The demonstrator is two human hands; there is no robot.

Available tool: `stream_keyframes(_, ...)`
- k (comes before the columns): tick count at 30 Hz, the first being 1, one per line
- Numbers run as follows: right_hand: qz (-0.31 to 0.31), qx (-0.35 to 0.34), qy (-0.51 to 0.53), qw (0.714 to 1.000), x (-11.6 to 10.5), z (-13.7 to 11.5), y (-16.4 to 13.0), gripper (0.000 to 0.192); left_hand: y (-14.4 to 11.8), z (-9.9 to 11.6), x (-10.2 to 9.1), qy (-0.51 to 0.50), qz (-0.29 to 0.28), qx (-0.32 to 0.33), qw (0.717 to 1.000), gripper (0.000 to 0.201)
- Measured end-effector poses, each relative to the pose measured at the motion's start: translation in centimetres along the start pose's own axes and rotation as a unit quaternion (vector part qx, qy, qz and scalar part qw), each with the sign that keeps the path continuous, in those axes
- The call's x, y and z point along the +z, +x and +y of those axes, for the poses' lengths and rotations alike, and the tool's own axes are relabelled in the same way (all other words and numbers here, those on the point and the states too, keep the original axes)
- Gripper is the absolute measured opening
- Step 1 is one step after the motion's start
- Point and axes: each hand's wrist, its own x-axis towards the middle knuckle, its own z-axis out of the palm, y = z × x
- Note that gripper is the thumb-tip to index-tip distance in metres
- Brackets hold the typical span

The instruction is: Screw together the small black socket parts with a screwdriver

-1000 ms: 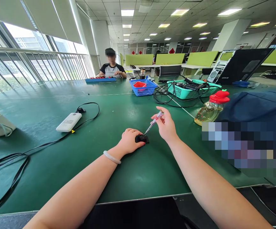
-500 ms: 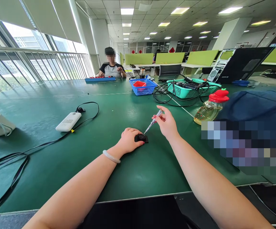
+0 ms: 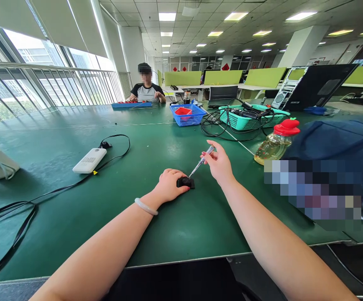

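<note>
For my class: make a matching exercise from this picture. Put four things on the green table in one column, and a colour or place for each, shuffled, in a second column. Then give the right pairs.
Things:
1. screwdriver
2. small black part
3. power bank
4. oil bottle

Descriptions:
A. red cap
B. white, with a black cable
C. in the right hand
D. under the left hand

Pairs: 1-C, 2-D, 3-B, 4-A

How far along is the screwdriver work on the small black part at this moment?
Done: the small black part sits on the green table, pinned by the left hand. In hand: the right hand holds the screwdriver, tip on the part's top. Left: the tool is engaged; no loose screw shows.
</note>
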Motion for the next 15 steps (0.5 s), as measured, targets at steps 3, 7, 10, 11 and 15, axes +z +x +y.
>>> stream_keyframes(3,0.010,0.008,-0.013,1.000,-0.06,0.10,-0.03,0.061,-0.02,0.07,-0.04,-0.002,0.002,0.001,1.000,0.038)
stream_keyframes(7,0.019,0.029,-0.041,0.999,-0.16,0.49,0.04,0.059,-0.03,0.10,-0.08,0.000,-0.003,-0.005,1.000,0.040)
stream_keyframes(10,0.015,0.040,-0.032,0.999,-0.15,0.87,0.15,0.060,0.00,0.06,-0.06,0.000,0.000,-0.002,1.000,0.039)
stream_keyframes(11,0.008,0.039,-0.027,0.999,-0.11,0.96,0.16,0.060,0.00,0.04,-0.05,-0.001,0.000,-0.001,1.000,0.039)
stream_keyframes(15,-0.029,0.008,-0.014,0.999,0.26,0.85,-0.17,0.056,-0.02,0.04,-0.08,-0.003,-0.004,-0.003,1.000,0.039)
